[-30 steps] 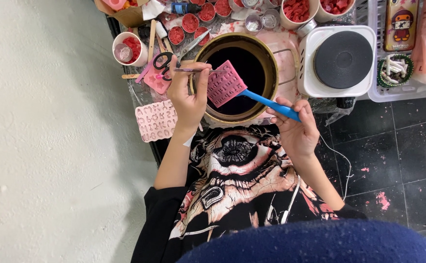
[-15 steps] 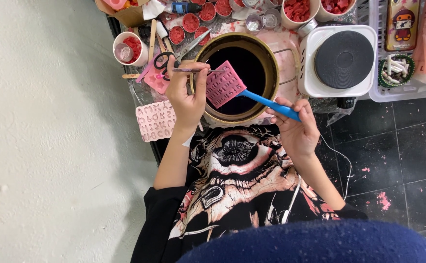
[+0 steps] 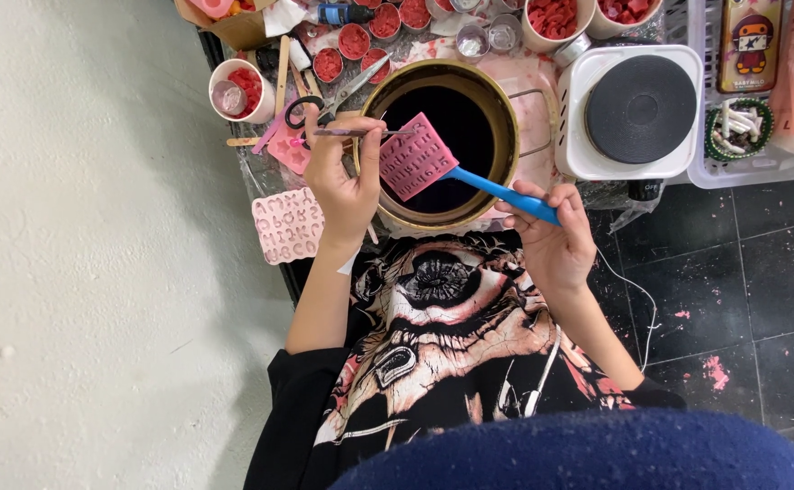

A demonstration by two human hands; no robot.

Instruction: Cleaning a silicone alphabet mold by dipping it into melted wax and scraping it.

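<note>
My left hand (image 3: 343,186) grips a thin stick-like tool (image 3: 361,132) held level, its tip pointing right at a pink mould head. My right hand (image 3: 556,236) holds the blue handle (image 3: 501,191) of a spatula whose pink rectangular head (image 3: 418,156), embossed with small letter shapes, hovers tilted over a round brass-rimmed pot (image 3: 497,109) with a dark inside. Both hands sit just in front of the pot, above my lap and printed shirt.
A pink letter mould (image 3: 286,225) lies left of my left hand. Scissors (image 3: 329,102), wooden sticks and several cups of red bits (image 3: 243,86) crowd the back. A white hot plate with black disc (image 3: 637,109) stands right of the pot, beside a white tray (image 3: 760,168).
</note>
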